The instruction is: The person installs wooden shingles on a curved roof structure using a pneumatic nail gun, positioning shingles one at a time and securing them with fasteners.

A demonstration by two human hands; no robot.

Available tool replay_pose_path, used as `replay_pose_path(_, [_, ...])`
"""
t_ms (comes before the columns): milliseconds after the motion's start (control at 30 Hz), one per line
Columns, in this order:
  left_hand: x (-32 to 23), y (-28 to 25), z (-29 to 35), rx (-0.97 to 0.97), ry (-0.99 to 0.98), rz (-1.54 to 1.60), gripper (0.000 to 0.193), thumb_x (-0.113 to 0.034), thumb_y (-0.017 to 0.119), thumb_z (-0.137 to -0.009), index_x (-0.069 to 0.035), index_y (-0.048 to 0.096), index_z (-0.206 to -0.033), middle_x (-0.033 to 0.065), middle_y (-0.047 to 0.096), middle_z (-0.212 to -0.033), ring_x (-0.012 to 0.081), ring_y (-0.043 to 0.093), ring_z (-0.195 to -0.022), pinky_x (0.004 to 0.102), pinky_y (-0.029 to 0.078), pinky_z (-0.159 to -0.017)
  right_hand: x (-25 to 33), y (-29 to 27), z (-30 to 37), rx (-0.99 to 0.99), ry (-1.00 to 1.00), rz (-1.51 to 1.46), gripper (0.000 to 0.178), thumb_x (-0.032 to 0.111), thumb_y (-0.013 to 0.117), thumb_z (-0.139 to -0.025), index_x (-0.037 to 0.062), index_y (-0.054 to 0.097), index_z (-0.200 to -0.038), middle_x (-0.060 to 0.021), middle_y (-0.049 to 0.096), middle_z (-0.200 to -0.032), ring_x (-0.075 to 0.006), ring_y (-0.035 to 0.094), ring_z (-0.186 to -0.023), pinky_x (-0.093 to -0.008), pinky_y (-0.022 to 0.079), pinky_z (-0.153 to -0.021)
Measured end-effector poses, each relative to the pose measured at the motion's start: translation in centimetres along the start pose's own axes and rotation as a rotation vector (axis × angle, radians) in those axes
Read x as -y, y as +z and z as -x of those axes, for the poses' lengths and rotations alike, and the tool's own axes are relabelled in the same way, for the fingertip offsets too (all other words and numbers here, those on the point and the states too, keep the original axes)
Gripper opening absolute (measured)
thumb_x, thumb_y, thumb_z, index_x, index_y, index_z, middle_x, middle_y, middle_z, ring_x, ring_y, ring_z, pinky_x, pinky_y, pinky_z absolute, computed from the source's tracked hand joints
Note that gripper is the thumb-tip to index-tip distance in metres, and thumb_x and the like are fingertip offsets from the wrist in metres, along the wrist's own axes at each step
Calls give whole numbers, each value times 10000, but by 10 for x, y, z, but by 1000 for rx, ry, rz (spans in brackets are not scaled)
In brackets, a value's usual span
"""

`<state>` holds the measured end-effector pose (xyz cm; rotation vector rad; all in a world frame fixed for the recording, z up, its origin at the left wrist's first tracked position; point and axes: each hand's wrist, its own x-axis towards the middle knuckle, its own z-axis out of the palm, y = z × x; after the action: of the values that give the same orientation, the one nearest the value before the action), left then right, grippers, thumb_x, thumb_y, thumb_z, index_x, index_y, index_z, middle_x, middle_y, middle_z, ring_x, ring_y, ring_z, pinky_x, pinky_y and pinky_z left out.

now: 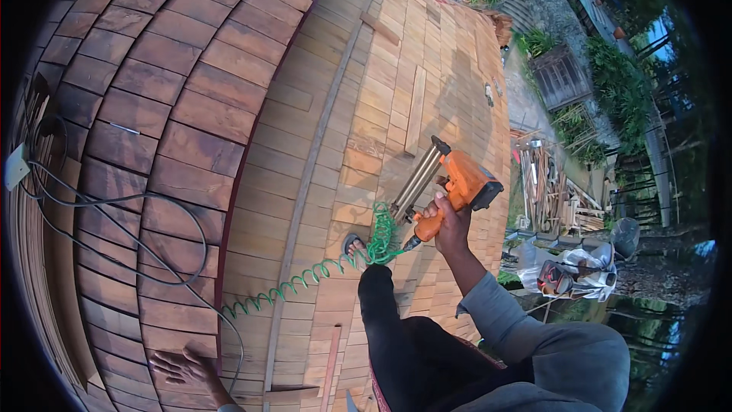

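An orange pneumatic nail gun [467,180] is in my right hand [451,227], whose fingers wrap round its handle. Its long metal magazine [415,180] slants toward the wooden shingles [324,183], clear of my leg. From the handle's end a coiled green air hose [293,284] runs left across the roof, bunched beside my sandalled foot [354,247]. On the upper, darker shingles [202,154] at the lower left rests my left hand [183,368], palm down with fingers spread, holding nothing.
A grey cable [200,248] loops over the dark shingles from a white box [15,168]. Loose wooden strips [416,111] lie on the lighter slope. Past the roof edge at right, a pile of timber [560,191] and a plastic-covered heap [572,268] sit on the ground below.
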<state>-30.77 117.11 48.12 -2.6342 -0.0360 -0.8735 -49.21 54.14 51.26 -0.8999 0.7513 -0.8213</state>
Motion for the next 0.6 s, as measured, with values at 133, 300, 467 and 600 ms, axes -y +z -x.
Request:
replay_pose_path(133, [14,20,25,88,4,-20,769,-655,235,-1018,-115,199,-1565,136,188,-1597,349,187,-1451,620,204,-1115,-27,20,-46,-105,135,-34,345,101,640,-955,77,456,-1246,-14,582,-992,-116,537,-689,-337,498,-636])
replay_pose_path(300, [15,28,24,146,70,-27,711,-639,300,-1011,-90,281,-1463,143,303,-1438,344,296,-1280,610,281,-1017,-83,-20,-84,-262,586,-217,243,175,630,-963,141,472,-1145,-15,580,-1038,-118,544,-684,-347,513,-643])
replay_pose_path(467, [31,29,25,231,107,-39,663,-624,365,-1005,-65,364,-1361,150,418,-1279,339,405,-1109,601,359,-918,-78,4,-81,-322,679,30,251,230,643,-962,164,468,-1129,-24,610,-1006,-112,538,-660,-341,511,-623])
replay_pose_path(600, [49,23,30,353,143,-82,632,-612,417,-999,-45,430,-1279,156,510,-1153,335,492,-973,593,420,-840,-54,39,-111,-276,749,217,260,235,669,-948,139,515,-1135,-21,548,-816,-138,539,-654,-383,538,-620])
